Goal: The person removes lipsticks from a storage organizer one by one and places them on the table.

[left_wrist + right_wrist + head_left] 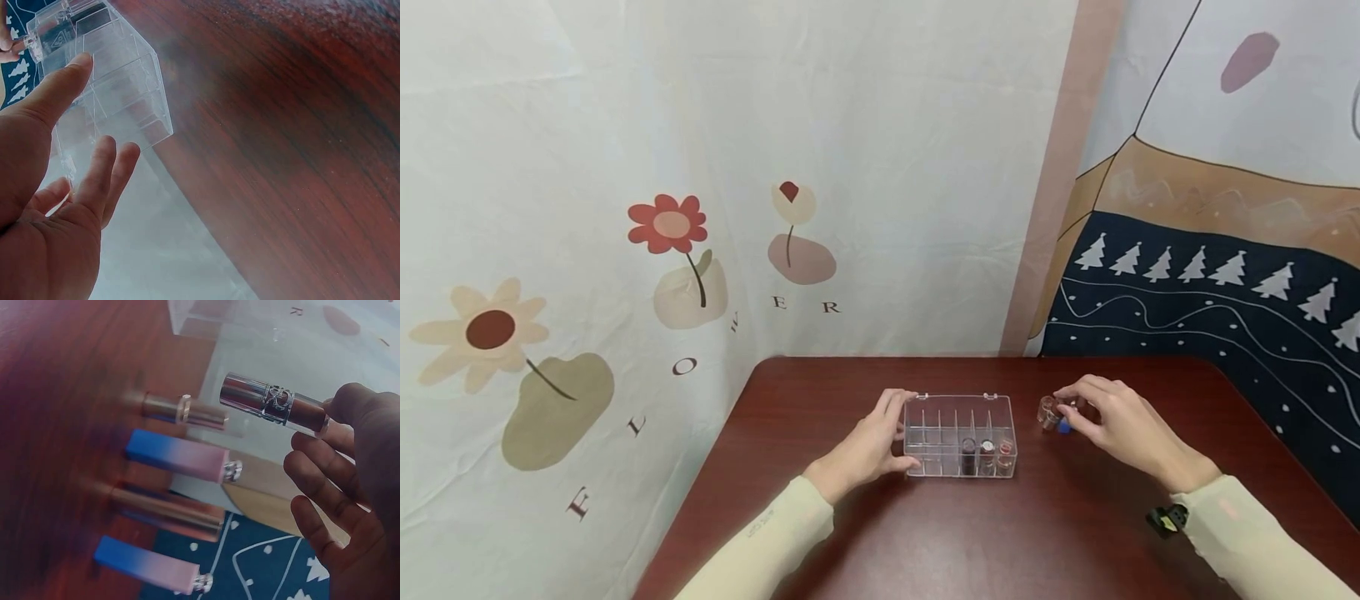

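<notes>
We see the right hand (1123, 425) pinching one lipstick (269, 403) by its end, between thumb and fingers; its body reaches out beyond the fingertips, beside four other tubes (175, 455). The left hand (868, 437) holds the left end of the clear box (925, 469). Between the box's right edge and the tubes we see bare table (940, 542); its back edge is near

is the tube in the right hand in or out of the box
Out: the right hand pinches the tube to the side of the box, apart from it.
</notes>
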